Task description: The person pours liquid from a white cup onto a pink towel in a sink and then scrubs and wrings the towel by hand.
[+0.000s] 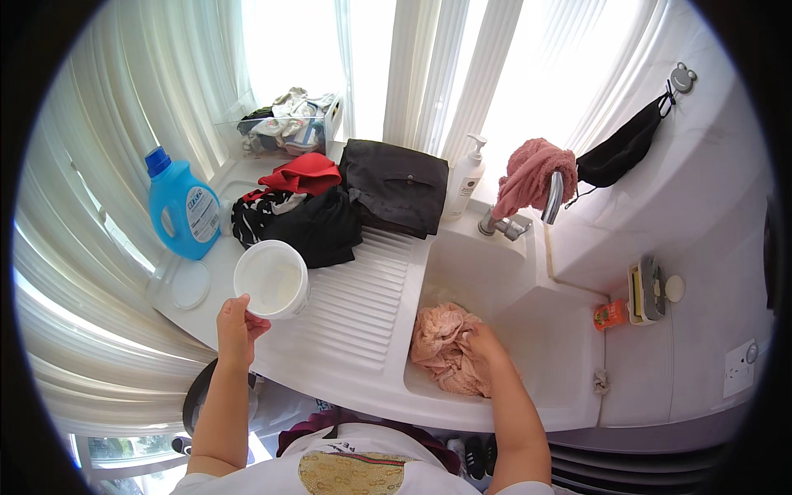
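My left hand (238,327) pinches the near rim of a round white plastic tub (290,307), held tilted above the left end of the ribbed white drainboard (351,330). A little whitish matter shows on the tub's bottom. In the white sink (536,322) lies a bunched pink towel (445,346). The fingers of my right hand (487,345) are curled into its right side, partly hidden by the folds. A round white lid (190,285) lies flat on the counter, left of the tub.
Beyond the tub stand a blue detergent bottle (186,210), piled black and red clothes (305,219), folded dark trousers (396,186) and a clear bin (285,132) of laundry. A pump bottle (464,186) stands by the faucet (554,198), where a pink cloth (532,173) hangs. A black mask (623,148) hangs right.
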`<control>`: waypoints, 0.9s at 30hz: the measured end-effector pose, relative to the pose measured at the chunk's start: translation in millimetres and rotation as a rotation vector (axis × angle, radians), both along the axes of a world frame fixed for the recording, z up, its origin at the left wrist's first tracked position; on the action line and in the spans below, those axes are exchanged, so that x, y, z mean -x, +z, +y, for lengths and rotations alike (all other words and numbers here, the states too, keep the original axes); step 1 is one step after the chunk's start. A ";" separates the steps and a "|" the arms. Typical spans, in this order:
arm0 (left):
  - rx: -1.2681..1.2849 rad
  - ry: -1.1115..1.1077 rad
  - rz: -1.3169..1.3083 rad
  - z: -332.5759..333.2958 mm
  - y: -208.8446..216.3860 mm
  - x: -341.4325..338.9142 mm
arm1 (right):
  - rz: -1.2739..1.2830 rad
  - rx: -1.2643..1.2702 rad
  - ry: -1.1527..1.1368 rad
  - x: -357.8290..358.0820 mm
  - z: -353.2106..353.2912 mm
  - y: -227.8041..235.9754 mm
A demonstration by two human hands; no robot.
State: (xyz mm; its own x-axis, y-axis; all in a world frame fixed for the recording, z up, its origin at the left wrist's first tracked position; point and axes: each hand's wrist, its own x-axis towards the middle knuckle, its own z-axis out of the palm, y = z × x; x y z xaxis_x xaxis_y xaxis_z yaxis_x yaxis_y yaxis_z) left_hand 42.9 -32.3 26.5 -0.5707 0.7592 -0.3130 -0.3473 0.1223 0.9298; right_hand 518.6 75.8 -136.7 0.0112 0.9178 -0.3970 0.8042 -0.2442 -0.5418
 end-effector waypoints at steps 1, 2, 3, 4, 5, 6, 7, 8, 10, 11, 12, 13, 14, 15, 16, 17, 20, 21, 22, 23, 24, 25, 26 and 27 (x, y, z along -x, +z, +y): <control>-0.008 0.076 -0.013 -6.6 -3.2 5.5 | -0.061 0.029 0.023 5.3 1.5 12.7; -0.015 0.149 -0.025 -11.4 -6.4 11.1 | -0.040 -0.044 0.005 8.3 5.1 8.7; -0.017 0.209 -0.045 -15.0 -9.4 15.7 | -0.027 -0.117 -0.024 5.0 7.5 1.2; -0.012 0.264 -0.066 -18.8 -15.2 21.3 | -0.018 -0.185 -0.057 -1.7 8.0 -9.4; -0.022 0.273 -0.060 -19.7 -27.9 30.8 | 0.077 -0.215 -0.155 -9.7 11.9 -23.6; -0.006 0.297 -0.081 -17.5 -31.6 33.6 | 0.175 -0.242 -0.250 -17.2 18.0 -41.5; 0.008 0.321 -0.103 -11.9 -34.3 33.6 | 0.272 -0.273 -0.345 -26.7 23.7 -53.2; 0.021 0.344 -0.124 -7.2 -38.9 34.0 | 0.307 -0.246 -0.402 -40.3 27.4 -63.4; 0.062 0.355 -0.126 0.7 -39.4 27.4 | 0.388 -0.193 -0.513 -59.5 34.0 -71.4; 0.101 0.381 -0.147 2.4 -34.5 22.5 | 0.263 -0.169 -0.470 -72.2 34.0 -74.2; 0.139 0.413 -0.165 3.8 -26.8 15.2 | 0.143 -0.141 -0.420 -81.2 35.3 -72.2; 0.157 0.398 -0.181 0.2 -25.8 7.6 | 0.025 -0.116 -0.372 -90.6 37.2 -72.1; 0.159 0.391 -0.162 -3.1 -28.5 -3.3 | -0.129 -0.084 -0.388 -99.8 36.7 -79.1; 0.162 0.387 -0.139 -6.1 -30.5 -16.5 | -0.280 -0.049 -0.401 -106.5 33.8 -91.1; 0.163 0.381 -0.121 -7.0 -33.7 -29.8 | -0.435 -0.017 -0.412 -109.8 34.0 -99.5; 0.120 0.379 -0.121 -10.7 -31.8 -49.1 | -0.417 -0.023 -0.563 -75.8 32.0 -70.7; 0.020 0.109 -0.009 8.1 -32.1 -117.9 | -0.033 -0.007 0.045 -79.6 34.4 -111.2; 0.014 0.036 0.010 10.1 -27.0 -142.1 | 0.113 -0.028 0.199 -72.2 35.8 -95.1; 0.035 -0.068 0.043 11.9 -24.4 -162.6 | 0.040 -0.056 0.168 -72.4 35.2 -80.9; 0.065 -0.174 0.081 14.8 -24.6 -179.9 | -0.034 -0.087 0.141 -72.8 36.2 -67.3; 0.089 -0.285 0.122 20.2 -22.8 -198.8 | -0.108 -0.119 0.110 -74.9 37.1 -61.4; 0.080 -0.420 0.122 31.0 -26.3 -217.4 | -0.067 -0.080 0.194 -80.8 33.9 -78.5; 0.054 -0.556 0.159 41.9 -32.9 -236.4 | -0.025 -0.040 0.275 -84.4 27.3 -107.0; 0.121 -0.709 0.353 48.7 -48.2 -245.6 | 0.024 0.001 0.367 -84.9 22.4 -123.3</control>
State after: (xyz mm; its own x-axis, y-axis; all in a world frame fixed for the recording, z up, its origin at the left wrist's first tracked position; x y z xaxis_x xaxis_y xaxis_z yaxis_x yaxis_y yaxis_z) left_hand 288.5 16.3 -21.7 -0.0454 0.9504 -0.3076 0.1637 0.3108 0.9363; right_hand 603.5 98.1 -260.0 -0.3279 0.8586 -0.3941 0.8257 0.0578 -0.5611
